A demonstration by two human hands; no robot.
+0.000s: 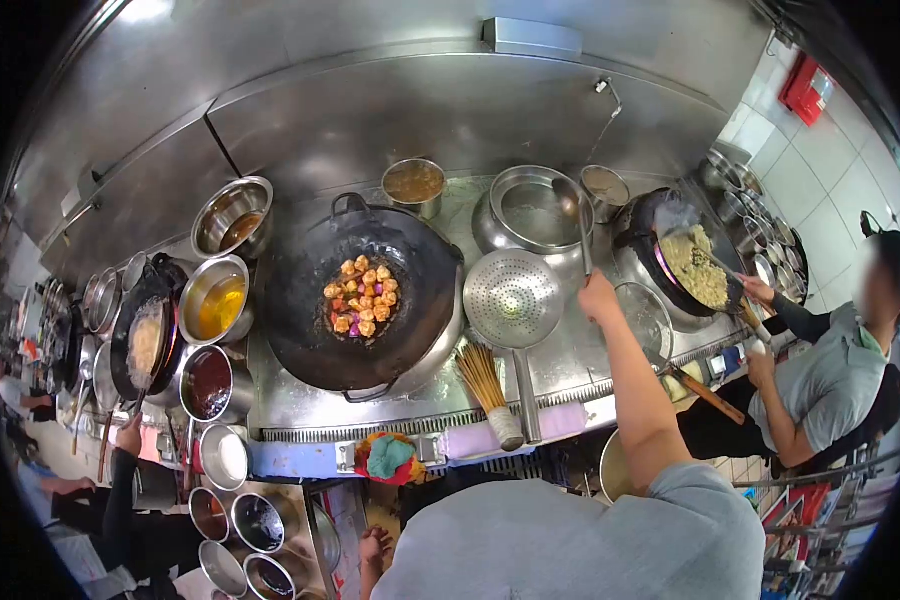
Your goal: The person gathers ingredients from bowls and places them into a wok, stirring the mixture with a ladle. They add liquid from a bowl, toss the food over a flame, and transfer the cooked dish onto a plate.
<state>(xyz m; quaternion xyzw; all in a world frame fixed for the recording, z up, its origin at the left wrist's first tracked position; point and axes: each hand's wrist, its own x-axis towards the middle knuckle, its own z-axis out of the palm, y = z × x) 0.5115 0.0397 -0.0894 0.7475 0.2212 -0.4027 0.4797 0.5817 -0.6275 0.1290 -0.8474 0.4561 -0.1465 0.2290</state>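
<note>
My right hand [600, 297] grips the handle of a ladle [584, 240]. The ladle's bowl hangs by the right rim of a round metal pot [483, 222] of cloudy liquid. Low beside my body is my left hand [375, 547], fingers loosely apart and nothing visible in it. In front of me sits a large black wok [305, 335] with browned chunks and red and purple pieces [367, 297] in its middle. To the wok's right lies a perforated strainer [513, 298], handle toward me. A bamboo wok brush [485, 380] leans next to that handle.
Metal bowls of yellow oil [222, 308] and dark red sauce [207, 385] line the left side. Colourful cloths [390, 458] lie on the front edge. At right, a co-worker [830, 370] handles a wok of fried rice [695, 265]. Another person's hand [130, 435] works at left.
</note>
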